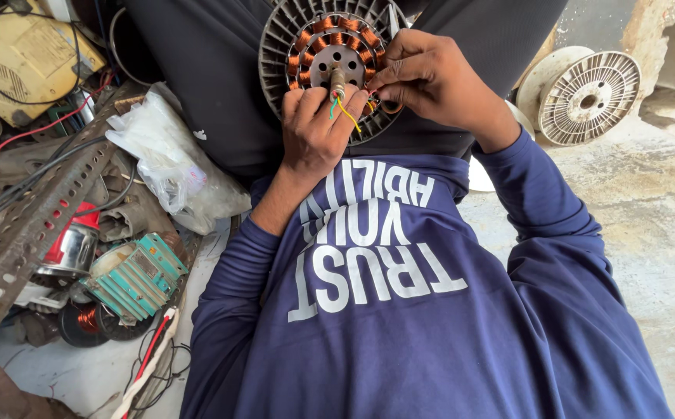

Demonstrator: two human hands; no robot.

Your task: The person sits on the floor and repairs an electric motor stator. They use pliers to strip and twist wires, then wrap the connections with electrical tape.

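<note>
Copper-wound fan stator [330, 58] rests on the person's lap, the left hand [314, 132] clenched around its central shaft [337, 79] while the right hand [430, 77] pinches the thin coloured wires [347, 111], which a sharp tug could, I judge, snap.

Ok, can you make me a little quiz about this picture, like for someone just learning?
1. True or false: the left hand is at the shaft of the round motor part.
2. What colour are the coils? A) blue B) copper C) white
3. What do the right hand fingers pinch?

Key: 1. True. 2. B. 3. Thin wires, yellow, green and red.
</note>
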